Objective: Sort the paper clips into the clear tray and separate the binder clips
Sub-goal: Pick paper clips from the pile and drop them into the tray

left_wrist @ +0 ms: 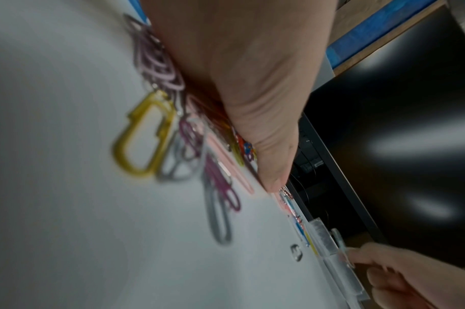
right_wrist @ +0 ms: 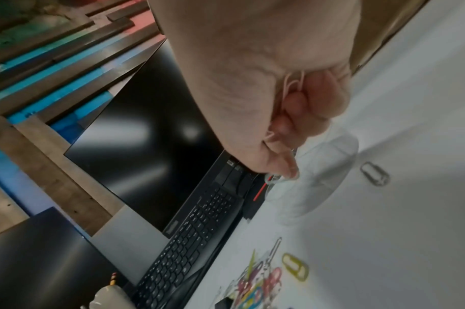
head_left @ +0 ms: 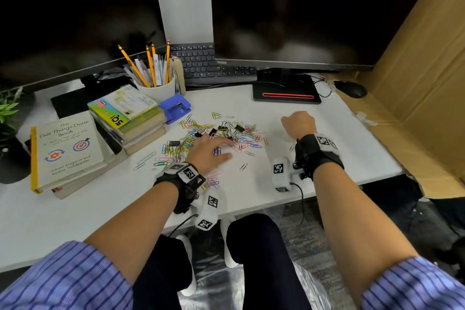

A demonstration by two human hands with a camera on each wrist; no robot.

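The left hand point(head_left: 210, 152) lies flat with fingers spread on the near edge of the paper clips point(head_left: 198, 138), pressing several coloured ones against the white desk point(head_left: 75, 221); the right hand point(head_left: 299, 124), well to the right of the heap, is curled, and the right wrist view shows its fingers point(right_wrist: 318, 100) closed round a pale paper clip point(right_wrist: 292, 83). Left to right, the desk carries stacked books point(head_left: 125, 118), a cup of pencils point(head_left: 157, 88), a blue hole punch point(head_left: 176, 108), then the heap with black binder clips point(head_left: 221, 129) mixed into it. The clear tray point(left_wrist: 329, 244) shows in the left wrist view just in front of the right hand's fingertips; in the head view it is too faint to make out. It looks as though the sorting has hardly begun: I see no clips in the tray, almost every clip is loose on the desk, and no binder clips are set apart. Nearly all remains.
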